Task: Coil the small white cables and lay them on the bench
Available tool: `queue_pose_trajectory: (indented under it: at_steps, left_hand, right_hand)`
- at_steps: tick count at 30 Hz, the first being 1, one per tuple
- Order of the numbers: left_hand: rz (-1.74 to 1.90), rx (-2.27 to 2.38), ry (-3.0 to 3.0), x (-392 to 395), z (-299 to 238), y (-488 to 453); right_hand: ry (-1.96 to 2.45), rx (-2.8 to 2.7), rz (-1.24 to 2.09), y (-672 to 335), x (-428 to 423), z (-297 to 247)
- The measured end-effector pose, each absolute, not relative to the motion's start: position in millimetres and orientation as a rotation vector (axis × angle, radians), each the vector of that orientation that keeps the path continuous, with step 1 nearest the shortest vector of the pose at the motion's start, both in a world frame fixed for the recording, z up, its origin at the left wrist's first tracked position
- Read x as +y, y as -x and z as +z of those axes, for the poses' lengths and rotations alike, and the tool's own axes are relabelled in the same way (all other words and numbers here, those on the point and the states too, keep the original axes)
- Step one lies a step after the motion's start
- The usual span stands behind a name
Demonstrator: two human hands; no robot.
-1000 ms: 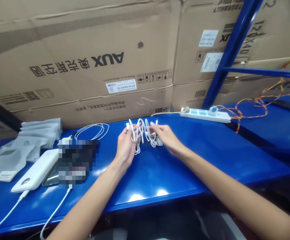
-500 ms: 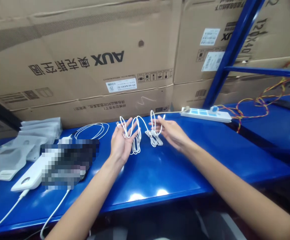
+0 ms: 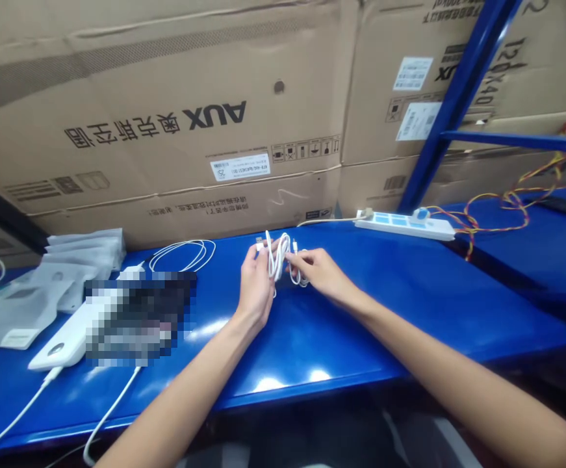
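Between my two hands is a white USB cable [image 3: 277, 257], gathered into narrow loops above the blue shelf. My left hand [image 3: 256, 279] is closed around the loops, with the metal USB plug sticking up by the thumb. Its other fingers are partly hidden behind the cable. My right hand [image 3: 319, 270] pinches the cable's other end between thumb and fingertips, and the small plug points up there. Behind the right fingertips, more bundled white cable [image 3: 298, 278] lies on the shelf, partly covered.
A white power bank [image 3: 65, 344] with a cable sits at left beside a pixelated dark device [image 3: 141, 318]. Grey pouches [image 3: 34, 299] are stacked farther left. A white power strip [image 3: 404, 224] lies at back right, before cardboard boxes [image 3: 166, 78]. The blue shelf [image 3: 341, 338] has a front edge.
My hands have come closer together. The cable's wide, spread loops are now drawn into a compact bundle in my left hand, whose fingers have closed. The view has shifted slightly.
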State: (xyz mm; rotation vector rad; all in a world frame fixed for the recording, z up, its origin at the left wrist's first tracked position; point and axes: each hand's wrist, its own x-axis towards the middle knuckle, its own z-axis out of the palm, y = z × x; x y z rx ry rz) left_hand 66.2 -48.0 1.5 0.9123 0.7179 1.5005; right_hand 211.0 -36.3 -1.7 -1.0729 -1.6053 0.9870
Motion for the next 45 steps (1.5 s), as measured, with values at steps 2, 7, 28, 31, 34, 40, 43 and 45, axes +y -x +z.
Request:
queue_pose_trajectory:
  at_steps: [2,7,28,31,34,40,43,45]
  left_hand:
    - [1.499,0.751,-1.001,-47.8,0.4,-66.6]
    - [1.452,0.801,-1.104,-46.0,-6.9,-64.3]
    - [1.395,0.841,-1.134,-41.4,-23.7,-71.6]
    - [1.414,0.824,-1.103,-42.4,-23.0,-72.6]
    - [1.426,0.801,-1.101,-43.7,-22.4,-73.9]
    - [1.366,0.778,-1.149,-45.3,-18.5,-75.0]
    - [1.342,0.788,-1.134,-46.2,-16.4,-74.2]
    - [1.347,0.836,-1.120,-46.8,-17.1,-73.6]
  right_hand:
    - [1.092,-1.551,1.038,-211.3,-37.6,-1.5]
    - [1.101,-1.397,1.039,-208.4,-40.7,2.2]
    - [1.088,-1.468,0.972,-206.7,-36.9,-3.1]
    - [1.061,-1.404,1.044,-205.7,-35.9,-1.5]
    - [1.043,-1.284,1.102,-203.6,-36.1,-0.3]
    - [1.020,-1.248,1.201,-199.4,-40.7,1.1]
    - [1.040,-1.211,1.211,-198.5,-40.4,0.6]
    - [1.049,-1.170,1.217,-197.9,-39.4,-0.4]
